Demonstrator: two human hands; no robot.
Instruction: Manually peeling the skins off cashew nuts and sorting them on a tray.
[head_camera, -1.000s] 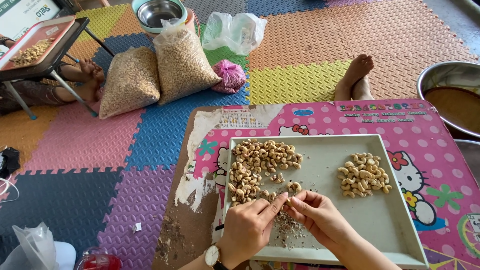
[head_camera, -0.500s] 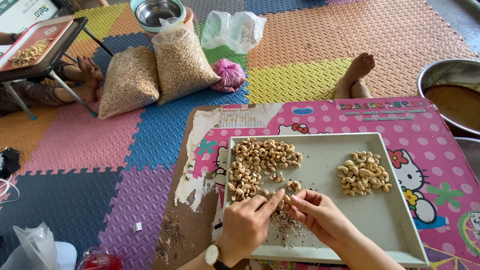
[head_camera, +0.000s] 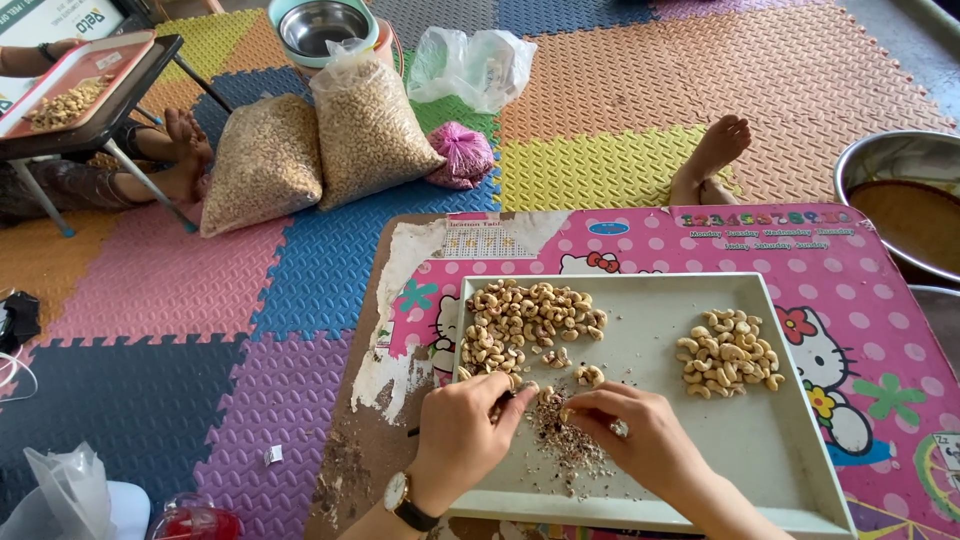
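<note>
Both hands work low in the frame over the grey tray (head_camera: 800, 440), which sits on a pink patterned table (head_camera: 880, 330). The left hand (head_camera: 462, 440) is closed, its fingertips on a thin dark tool at the lower edge of the large nut pile (head_camera: 525, 325). The right hand (head_camera: 640, 440) pinches a single nut (head_camera: 566, 414) between thumb and forefinger. The hands are close together but apart, with dark husk scraps (head_camera: 570, 445) between them. A smaller pile of pale nuts (head_camera: 728, 350) lies at centre right. The tray's middle and lower right are bare. Two sacks (head_camera: 320, 150) stand upper left on the foam mat.
</note>
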